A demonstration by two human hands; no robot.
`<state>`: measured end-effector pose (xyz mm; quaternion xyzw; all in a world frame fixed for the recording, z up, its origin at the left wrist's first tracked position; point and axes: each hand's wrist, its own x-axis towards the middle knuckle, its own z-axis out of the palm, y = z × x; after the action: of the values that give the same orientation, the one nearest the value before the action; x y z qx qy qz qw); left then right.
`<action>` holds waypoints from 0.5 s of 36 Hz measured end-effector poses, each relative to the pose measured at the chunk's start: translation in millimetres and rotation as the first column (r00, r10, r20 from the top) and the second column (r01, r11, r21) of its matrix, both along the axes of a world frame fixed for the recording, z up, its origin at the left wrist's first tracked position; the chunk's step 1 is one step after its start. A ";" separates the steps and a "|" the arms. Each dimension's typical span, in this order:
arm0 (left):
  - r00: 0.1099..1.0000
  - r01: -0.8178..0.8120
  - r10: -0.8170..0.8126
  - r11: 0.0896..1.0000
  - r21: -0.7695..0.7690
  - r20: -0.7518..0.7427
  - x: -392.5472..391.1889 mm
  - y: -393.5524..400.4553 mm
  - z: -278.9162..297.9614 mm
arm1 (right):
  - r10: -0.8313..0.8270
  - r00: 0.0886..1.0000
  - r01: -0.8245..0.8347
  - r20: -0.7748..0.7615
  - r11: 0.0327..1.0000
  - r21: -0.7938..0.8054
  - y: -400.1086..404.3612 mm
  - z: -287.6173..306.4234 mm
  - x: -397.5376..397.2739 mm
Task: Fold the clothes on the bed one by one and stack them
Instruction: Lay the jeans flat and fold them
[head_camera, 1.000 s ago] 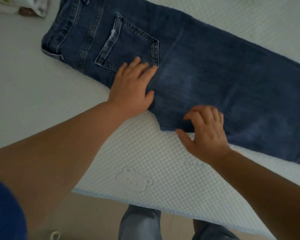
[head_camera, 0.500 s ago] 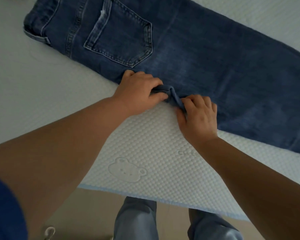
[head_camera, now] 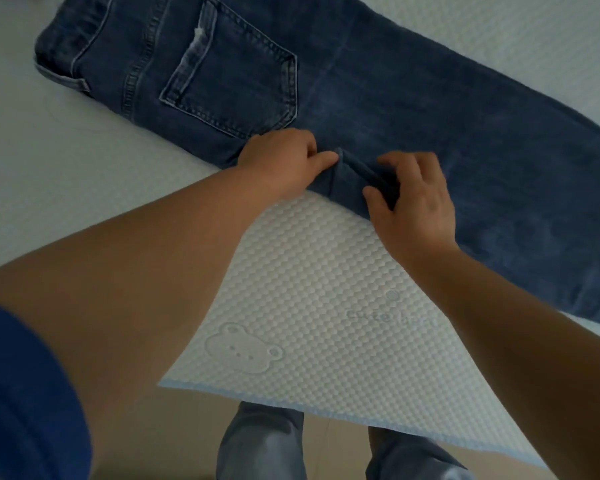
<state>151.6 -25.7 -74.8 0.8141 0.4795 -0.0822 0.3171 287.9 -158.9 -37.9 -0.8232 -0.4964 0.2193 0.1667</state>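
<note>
A pair of dark blue jeans point(head_camera: 378, 98) lies folded lengthwise across the bed, waistband at the upper left, back pocket up, legs running off to the right. At the near edge the crotch point is tucked over into a small fold. My left hand point(head_camera: 284, 161) has its fingers curled on the left side of that fold. On the fold's right side, my right hand point(head_camera: 416, 199) pinches the denim between thumb and fingers.
The bed is covered by a white textured mattress pad point(head_camera: 309, 306) with a bear emblem; its blue-trimmed near edge hangs over the floor. My legs in light jeans point(head_camera: 260, 441) stand below that edge.
My left hand was flat on the jeans and my right hovered; both then closed on the crotch point and folded it over. The hands have since spread slightly apart along the fold.
</note>
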 end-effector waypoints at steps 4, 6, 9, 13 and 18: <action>0.999 -0.040 0.042 0.997 -0.066 0.033 -1.9 1.6 0.3 | 0.066 0.997 -0.065 0.041 0.998 -0.021 -3.1 0.6 1.0; 0.998 -0.050 0.052 0.996 -0.069 0.037 -0.5 2.1 4.2 | 0.018 1.000 -0.017 0.005 0.990 -0.140 2.0 -4.0 1.2; 0.993 -0.078 0.083 0.995 -0.068 0.083 -0.4 0.5 8.8 | -0.038 0.997 0.029 -0.061 0.988 -0.151 11.2 -6.8 0.0; 0.978 -0.093 0.088 0.995 0.019 0.189 -10.0 -9.1 11.5 | -0.128 0.959 0.117 -0.252 0.991 -0.059 6.5 -4.0 1.1; 0.944 -0.102 0.056 0.987 0.127 0.324 -15.0 -18.9 14.1 | -0.038 0.994 0.030 -0.107 0.996 -0.080 -11.0 -0.4 6.5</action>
<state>136.7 -44.6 -60.7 0.8172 0.4589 0.0979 0.3347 294.3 -169.9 -38.3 -0.8242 -0.4637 0.2801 0.1649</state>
